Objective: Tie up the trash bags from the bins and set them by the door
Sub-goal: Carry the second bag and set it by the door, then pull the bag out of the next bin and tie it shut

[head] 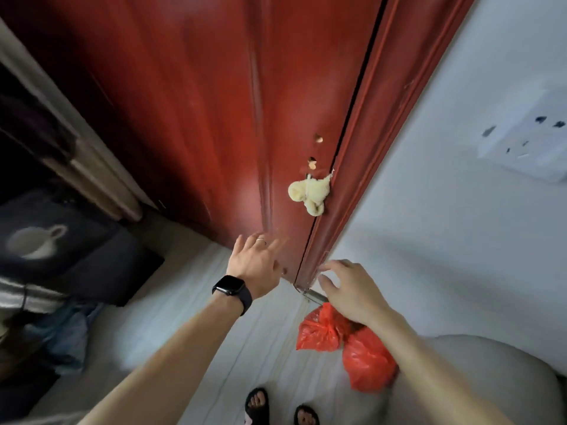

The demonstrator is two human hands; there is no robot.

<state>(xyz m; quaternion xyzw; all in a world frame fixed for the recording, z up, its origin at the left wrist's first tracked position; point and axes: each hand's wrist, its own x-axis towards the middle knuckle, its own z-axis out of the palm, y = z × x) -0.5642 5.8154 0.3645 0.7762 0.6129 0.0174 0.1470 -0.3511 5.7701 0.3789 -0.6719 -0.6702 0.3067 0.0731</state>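
1. Red trash bag (362,360) lies on the pale floor (184,308), close to the foot of the door frame (399,102) and beside the white wall (445,240). Its plastic is bunched in at the middle, with a lobe on each side. Whether the bunch is a knot, I cannot tell.
2. Right hand (349,291) hangs over the bag's upper end with the palm down. The fingers are loosely spread and slightly bent, holding nothing. The wrist hides part of the bag, so I cannot tell whether it touches the plastic.
3. Left hand (256,265) reaches toward the lower part of the red door (214,118). The fingers are spread apart and blurred at the tips, with nothing in them. Whether they touch the door, I cannot tell.
4. A black watch (230,286) is on the left wrist and a thin ring (261,239) on one finger.
5. The door is closed against its frame. A wad of yellow cloth (310,193) hangs at its edge, just below two small holes.
6. A white wall socket (527,139) is on the wall to the right.
7. Two feet in black sandals (257,403) stand on the floor below the bag.
8. A dark cushion (61,237) with a cup print sits at far left.
9. A pale rounded shape (491,378) sits at lower right, just behind the bag; I cannot tell what it is.
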